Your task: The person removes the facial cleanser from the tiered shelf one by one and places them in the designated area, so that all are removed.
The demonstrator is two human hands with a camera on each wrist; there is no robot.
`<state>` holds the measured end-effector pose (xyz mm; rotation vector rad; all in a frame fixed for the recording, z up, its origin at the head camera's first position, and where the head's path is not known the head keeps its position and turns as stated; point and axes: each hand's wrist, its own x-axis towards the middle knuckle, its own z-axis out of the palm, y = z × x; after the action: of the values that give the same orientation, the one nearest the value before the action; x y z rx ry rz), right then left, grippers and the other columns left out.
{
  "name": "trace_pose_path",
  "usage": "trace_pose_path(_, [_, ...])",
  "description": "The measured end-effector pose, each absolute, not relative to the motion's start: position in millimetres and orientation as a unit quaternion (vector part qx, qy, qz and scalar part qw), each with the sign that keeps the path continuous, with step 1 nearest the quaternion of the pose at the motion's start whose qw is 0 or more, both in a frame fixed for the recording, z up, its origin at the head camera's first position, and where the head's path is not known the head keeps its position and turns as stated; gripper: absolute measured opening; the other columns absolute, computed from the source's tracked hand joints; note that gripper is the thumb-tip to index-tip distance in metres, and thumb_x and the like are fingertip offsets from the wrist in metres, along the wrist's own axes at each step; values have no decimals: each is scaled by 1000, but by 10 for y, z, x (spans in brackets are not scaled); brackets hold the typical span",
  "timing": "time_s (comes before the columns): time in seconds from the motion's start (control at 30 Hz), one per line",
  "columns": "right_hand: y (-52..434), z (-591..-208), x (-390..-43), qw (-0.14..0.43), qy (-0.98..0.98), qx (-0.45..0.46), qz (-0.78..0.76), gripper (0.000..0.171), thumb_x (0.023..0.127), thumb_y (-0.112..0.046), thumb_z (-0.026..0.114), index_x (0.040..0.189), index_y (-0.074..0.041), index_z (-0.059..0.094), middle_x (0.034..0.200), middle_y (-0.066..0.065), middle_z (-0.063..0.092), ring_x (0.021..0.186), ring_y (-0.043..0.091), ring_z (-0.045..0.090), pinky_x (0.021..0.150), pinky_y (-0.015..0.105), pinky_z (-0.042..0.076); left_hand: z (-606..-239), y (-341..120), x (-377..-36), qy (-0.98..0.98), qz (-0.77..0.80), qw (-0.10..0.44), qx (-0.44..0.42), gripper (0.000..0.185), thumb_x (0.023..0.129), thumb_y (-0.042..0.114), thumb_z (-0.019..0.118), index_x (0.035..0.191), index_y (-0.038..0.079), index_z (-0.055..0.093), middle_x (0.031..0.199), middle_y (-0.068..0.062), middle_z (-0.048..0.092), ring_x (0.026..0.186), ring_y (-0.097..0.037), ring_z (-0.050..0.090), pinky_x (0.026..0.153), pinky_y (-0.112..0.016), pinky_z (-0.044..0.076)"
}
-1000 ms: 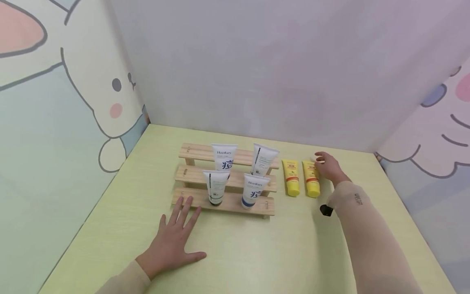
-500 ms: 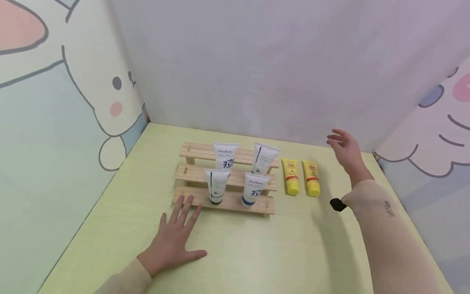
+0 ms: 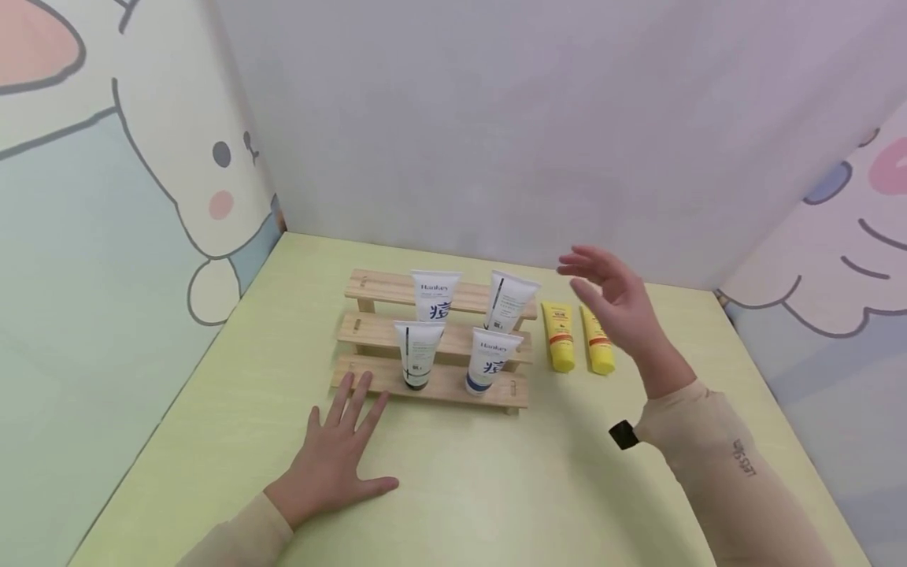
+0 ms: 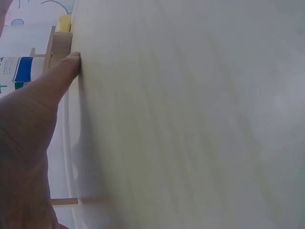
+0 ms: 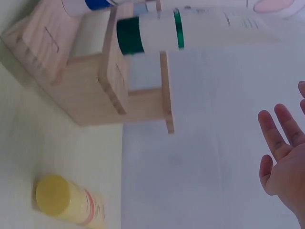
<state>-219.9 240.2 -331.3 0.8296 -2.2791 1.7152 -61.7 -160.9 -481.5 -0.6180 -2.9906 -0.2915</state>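
Observation:
A three-step wooden rack [image 3: 375, 334] stands on the green table [image 3: 496, 488] and carries several white tubes [image 3: 418, 354] standing cap down. Two yellow tubes [image 3: 558, 337] lie flat just right of the rack. My left hand [image 3: 338, 457] rests flat on the table, fingers spread, fingertips at the rack's front left corner. My right hand [image 3: 611, 303] hovers in the air above the yellow tubes, fingers straight, holding nothing. The right wrist view shows the rack's end [image 5: 95, 81], one yellow tube's cap [image 5: 55, 193] and my straight fingers [image 5: 281, 152].
Cartoon-printed walls close in the table on the left, back and right. The left wrist view shows my left hand [image 4: 33, 129] against the tabletop, with the rack [image 4: 57, 43] beyond it.
My right hand has lifted off the yellow tubes, risen and swung left toward the rack's right end. The left hand has stayed flat in place.

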Motion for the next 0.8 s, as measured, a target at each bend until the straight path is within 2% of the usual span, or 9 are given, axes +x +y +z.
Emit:
trace_pose_path(0.17, [2096,-3347,-2043,72,-798,303,516,50,99,7,62,148,-1,54,138,-9,67,129,4,59,112,18,43,-4840,-1618,-624,-974,-95,37,-200,117,78,81,70,165,13,32,175,-18,11,160,-44,11,97,-84,40])
trace_pose_path(0.23, [2012,-3363,-2012,60,-805,300,509,49,100,5,63,147,0,54,140,-4,65,128,3,58,112,18,41,-4840,-1620,-625,-975,-96,32,-198,117,78,81,70,165,13,32,176,-18,10,161,-44,10,98,-84,39])
trace_pose_path(0.3, [1940,-3381,-1999,50,-809,297,505,48,101,3,63,147,0,54,144,6,63,126,2,58,112,19,41,-4836,-1622,-625,-976,-96,27,-196,117,78,81,70,165,14,31,176,-17,9,161,-44,9,99,-84,39])
trace_pose_path(0.37, [1885,-3401,-1998,46,-810,293,506,47,101,4,62,147,2,54,145,16,59,124,1,58,109,19,42,-4827,-1622,-625,-975,-98,28,-195,117,78,81,70,165,13,32,176,-18,10,161,-44,10,99,-84,39])
trace_pose_path(0.43, [1842,-3421,-2000,49,-807,290,512,46,100,5,62,146,4,54,144,20,58,122,0,59,107,17,44,-4815,-1620,-623,-976,-96,25,-195,117,78,81,70,165,13,32,176,-18,10,161,-44,10,99,-84,39])
trace_pose_path(0.53, [1799,-3443,-2003,67,-803,285,519,44,100,7,62,143,6,56,137,14,61,116,1,60,101,15,48,-4802,-1617,-620,-976,-95,25,-196,117,78,82,70,165,13,32,176,-18,11,161,-45,11,99,-84,39])
trace_pose_path(0.6, [1781,-3451,-1999,78,-799,283,525,41,99,7,62,141,7,57,132,5,62,112,2,61,97,14,50,-4796,-1615,-617,-976,-92,22,-195,118,78,82,69,165,13,31,176,-18,10,161,-45,11,99,-84,38])
trace_pose_path(0.8, [1761,-3485,-2000,105,-788,280,538,38,100,9,60,138,9,58,125,-17,62,108,2,63,95,14,51,-4796,-1611,-614,-976,-93,28,-197,118,78,82,70,165,12,33,175,-19,11,161,-45,11,99,-84,39])
